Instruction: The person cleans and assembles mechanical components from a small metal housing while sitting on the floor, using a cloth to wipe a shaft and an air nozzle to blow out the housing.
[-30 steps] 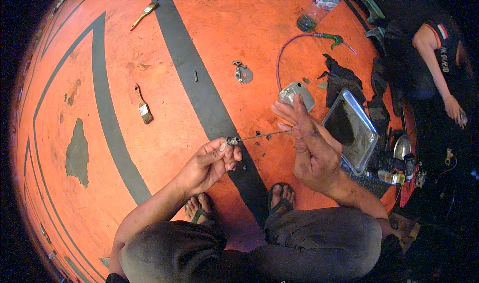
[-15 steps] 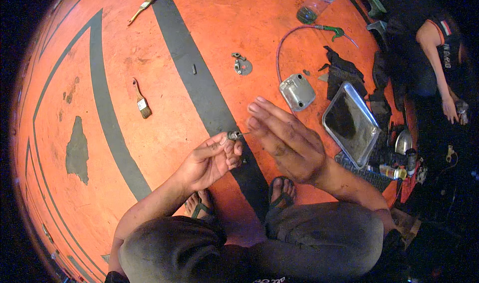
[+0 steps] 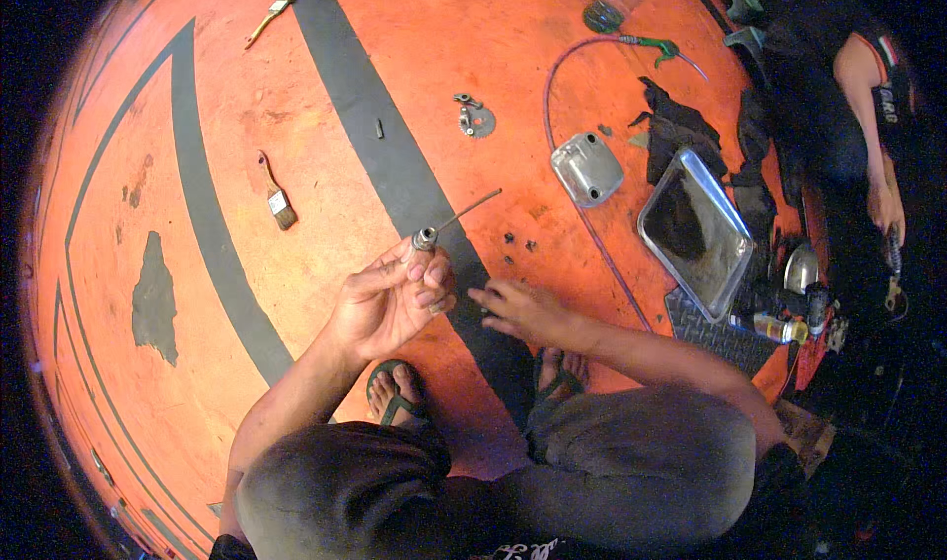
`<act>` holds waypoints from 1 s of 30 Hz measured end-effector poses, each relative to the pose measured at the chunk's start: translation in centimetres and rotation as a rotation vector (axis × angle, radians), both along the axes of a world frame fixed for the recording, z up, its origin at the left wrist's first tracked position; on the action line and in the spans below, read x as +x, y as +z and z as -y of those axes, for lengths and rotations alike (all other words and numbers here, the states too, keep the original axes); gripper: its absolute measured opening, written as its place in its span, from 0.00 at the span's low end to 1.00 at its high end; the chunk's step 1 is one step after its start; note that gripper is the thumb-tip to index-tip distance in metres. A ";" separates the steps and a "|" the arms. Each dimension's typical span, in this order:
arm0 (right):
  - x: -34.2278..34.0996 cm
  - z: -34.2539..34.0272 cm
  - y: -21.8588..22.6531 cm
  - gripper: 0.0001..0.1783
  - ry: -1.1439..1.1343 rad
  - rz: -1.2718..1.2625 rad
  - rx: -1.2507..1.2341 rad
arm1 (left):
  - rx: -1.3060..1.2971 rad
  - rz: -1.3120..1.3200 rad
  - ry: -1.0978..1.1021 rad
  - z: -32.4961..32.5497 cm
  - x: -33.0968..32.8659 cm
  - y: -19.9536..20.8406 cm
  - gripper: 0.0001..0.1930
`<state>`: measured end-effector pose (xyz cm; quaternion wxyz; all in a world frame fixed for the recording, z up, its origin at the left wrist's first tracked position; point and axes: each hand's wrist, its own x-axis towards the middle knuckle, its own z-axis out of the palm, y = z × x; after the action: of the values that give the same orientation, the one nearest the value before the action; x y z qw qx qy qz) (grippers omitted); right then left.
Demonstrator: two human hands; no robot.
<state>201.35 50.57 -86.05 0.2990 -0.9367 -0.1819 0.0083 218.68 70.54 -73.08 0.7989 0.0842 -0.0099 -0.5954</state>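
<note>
My left hand (image 3: 390, 303) pinches a small round metal part with a thin rod (image 3: 424, 238) between thumb and fingers, held up above the floor. A hollow end of the part faces up, and the rod points away to the upper right. Lower and to the right, my right hand (image 3: 523, 310) holds nothing that I can see. Its fingers are apart, over the edge of the dark floor stripe. Several small dark bits (image 3: 509, 237) lie on the orange floor beyond it.
Two paintbrushes (image 3: 280, 207) lie at left. Ahead are a toothed metal piece (image 3: 477, 120), a metal cover (image 3: 587, 170) and a red hose (image 3: 548, 96) with a green nozzle. A metal tray (image 3: 696, 239) and black cloth (image 3: 681, 126) lie right. Another person's hand (image 3: 885, 210) holds a tool.
My right hand has drawn back toward me and down from the rod's end, uncovering the small bits. My left hand has moved slightly left and up, tilting the part so the rod points farther away.
</note>
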 end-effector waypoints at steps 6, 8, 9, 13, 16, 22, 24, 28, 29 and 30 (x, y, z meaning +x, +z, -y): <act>-2.1 -1.2 -4.5 0.19 0.099 0.004 -0.064 | 0.138 0.023 0.045 -1.1 -0.5 0.4 0.04; -1.7 -1.2 -3.7 0.07 -0.078 -0.110 0.209 | 0.130 0.036 0.033 -0.8 -0.3 -0.1 0.04; -1.3 -0.7 -3.3 0.04 -0.152 -0.247 0.229 | 0.126 0.041 0.027 -0.6 -0.1 -0.3 0.04; 2.5 -0.2 1.3 0.08 -0.481 -0.734 0.657 | 0.064 0.048 0.036 -1.3 0.1 -1.5 0.09; 6.1 1.4 8.8 0.10 -0.583 -0.698 1.319 | 0.085 0.045 0.033 -1.5 0.2 -1.8 0.09; 9.7 3.6 21.6 0.07 -0.305 -0.564 1.862 | 0.078 0.035 0.022 -1.2 0.5 -1.6 0.10; 9.9 3.7 23.3 0.06 -0.232 -0.591 1.898 | 0.055 0.039 0.021 -1.2 0.3 -1.2 0.10; 9.7 3.0 24.1 0.11 -0.240 -0.368 1.675 | 0.068 0.041 -0.004 -1.3 0.0 -1.2 0.10; 9.7 2.8 24.1 0.13 -0.262 -0.316 1.597 | 0.057 0.040 -0.004 -1.2 0.0 -1.2 0.10; 9.6 2.6 24.0 0.15 -0.282 -0.267 1.521 | 0.046 0.039 -0.004 -1.1 -0.1 -1.2 0.10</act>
<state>210.94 47.97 -62.10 0.8758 -0.4803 0.0204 -0.0442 218.58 71.66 -74.24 0.7953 0.1142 -0.0119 -0.5953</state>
